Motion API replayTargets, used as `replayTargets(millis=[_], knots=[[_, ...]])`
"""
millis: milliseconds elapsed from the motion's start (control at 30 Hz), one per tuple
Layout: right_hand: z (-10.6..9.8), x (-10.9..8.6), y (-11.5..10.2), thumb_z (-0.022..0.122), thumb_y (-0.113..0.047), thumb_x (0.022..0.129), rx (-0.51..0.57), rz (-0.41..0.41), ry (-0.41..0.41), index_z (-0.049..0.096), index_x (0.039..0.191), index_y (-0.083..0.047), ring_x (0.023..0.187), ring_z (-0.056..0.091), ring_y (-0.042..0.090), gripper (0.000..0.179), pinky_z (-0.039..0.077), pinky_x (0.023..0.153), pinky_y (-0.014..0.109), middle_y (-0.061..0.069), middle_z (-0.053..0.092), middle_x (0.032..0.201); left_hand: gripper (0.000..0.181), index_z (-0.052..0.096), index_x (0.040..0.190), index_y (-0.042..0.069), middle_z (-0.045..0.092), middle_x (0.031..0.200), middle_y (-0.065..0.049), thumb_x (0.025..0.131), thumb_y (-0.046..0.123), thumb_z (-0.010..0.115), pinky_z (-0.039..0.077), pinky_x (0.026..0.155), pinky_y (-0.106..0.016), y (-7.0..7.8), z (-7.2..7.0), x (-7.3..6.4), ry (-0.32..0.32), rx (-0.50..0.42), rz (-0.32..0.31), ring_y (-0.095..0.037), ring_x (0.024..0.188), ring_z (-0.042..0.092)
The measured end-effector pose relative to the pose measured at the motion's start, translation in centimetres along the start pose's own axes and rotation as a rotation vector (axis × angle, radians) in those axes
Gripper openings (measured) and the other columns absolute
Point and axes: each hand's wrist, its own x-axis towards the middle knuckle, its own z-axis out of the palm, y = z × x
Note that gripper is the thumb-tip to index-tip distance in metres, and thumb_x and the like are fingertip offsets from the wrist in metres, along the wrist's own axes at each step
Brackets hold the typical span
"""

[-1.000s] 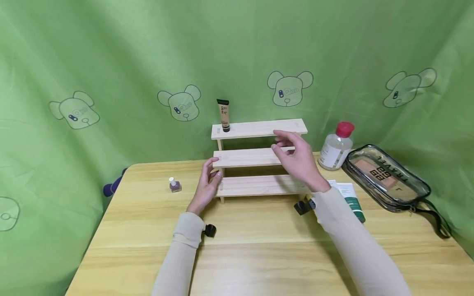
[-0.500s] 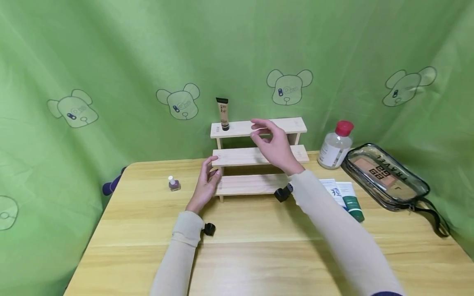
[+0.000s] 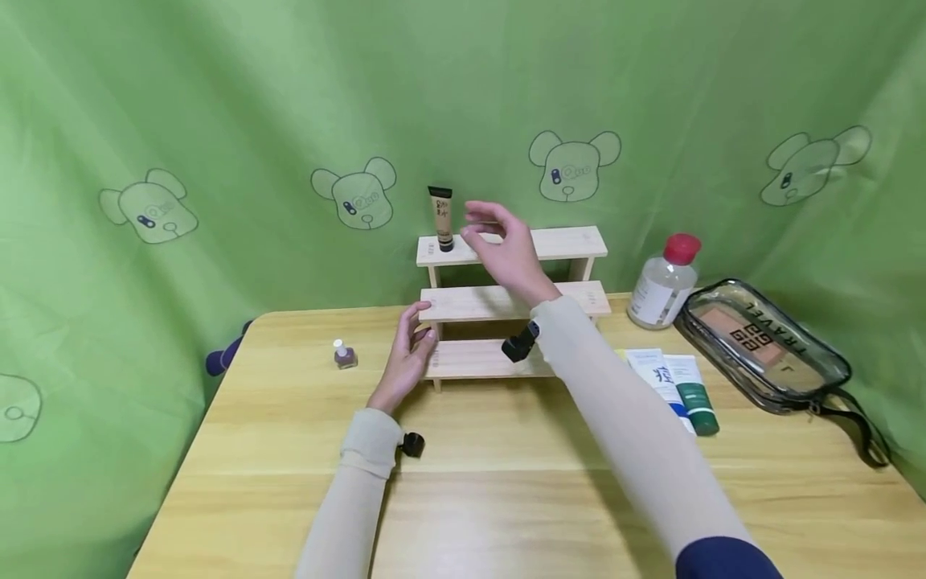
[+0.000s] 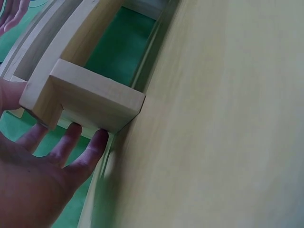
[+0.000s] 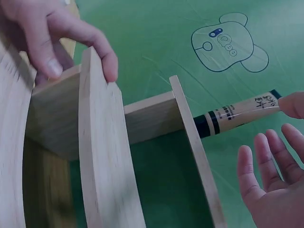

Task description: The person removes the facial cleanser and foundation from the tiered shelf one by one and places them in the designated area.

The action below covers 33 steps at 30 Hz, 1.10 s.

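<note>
A three-tier wooden display shelf [image 3: 463, 304] stands at the back of the table. My left hand [image 3: 407, 358] grips its left end at the middle tier; in the right wrist view the index finger [image 5: 108, 61] bends over the board's end and the thumb lies below it. On the left end of the top tier a beige cosmetic tube [image 3: 443, 217] with black ends stands upright. My right hand [image 3: 506, 249] hovers just right of the tube over the top tier, fingers spread and holding nothing. In the right wrist view its fingertip overlaps the tube's upper end [image 5: 273, 99].
A small purple nail polish bottle [image 3: 345, 355] stands left of the shelf. To the right are a clear bottle with a red cap [image 3: 664, 281], a white-and-blue tube [image 3: 654, 378], a white-and-green tube [image 3: 694, 396] and a clear travel pouch [image 3: 767, 346]. A green curtain [image 3: 477, 96] hangs behind.
My right hand has moved left and up across the shelf, from its right side to beside the beige tube. The left hand keeps its grip on the shelf's left end.
</note>
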Motion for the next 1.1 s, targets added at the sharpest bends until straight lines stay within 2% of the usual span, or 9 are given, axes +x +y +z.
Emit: replayTargets(millis=[300,633,867,1100], knots=[[0.7,1.6,0.6,0.07,-0.012,0.106,0.1,0.055,0.009,0.056,0.155,-0.009,0.143,0.061,0.027,0.052,0.053,0.121,0.036,0.013,0.063,0.155,0.054,0.042,0.161,0.03,0.046,0.167,-0.019,0.113,0.008,0.053,0.045,0.125,-0.061,0.0,0.1,0.1,0.0,-0.01,0.002,-0.044,0.145,0.054],[1.9,2.8,0.4,0.075,-0.01,0.103,0.124,0.086,-0.011,0.055,0.156,-0.008,0.143,0.061,0.029,0.056,0.05,0.124,0.035,0.014,0.063,0.155,0.054,0.042,0.16,0.029,0.048,0.163,-0.02,0.113,0.007,0.052,0.044,0.125,-0.061,-0.2,0.0,0.3,0.005,-0.011,0.016,-0.045,0.145,0.055],[2.8,3.3,0.1,0.075,-0.01,0.103,0.109,0.139,-0.032,0.05,0.16,-0.006,0.145,0.059,0.03,0.062,0.05,0.124,0.037,0.016,0.06,0.157,0.053,0.042,0.16,0.03,0.045,0.167,-0.019,0.113,0.008,0.052,0.043,0.126,-0.06,-0.3,0.1,0.3,0.007,-0.003,0.012,-0.045,0.146,0.054],[3.5,3.6,0.2,0.071,-0.006,0.104,0.07,0.169,-0.019,0.051,0.158,-0.002,0.143,0.06,0.033,0.057,0.05,0.124,0.037,0.02,0.061,0.154,0.054,0.041,0.16,0.03,0.046,0.166,-0.019,0.113,0.007,0.052,0.045,0.125,-0.059,-0.2,0.0,0.3,0.0,-0.01,0.009,-0.044,0.145,0.055]])
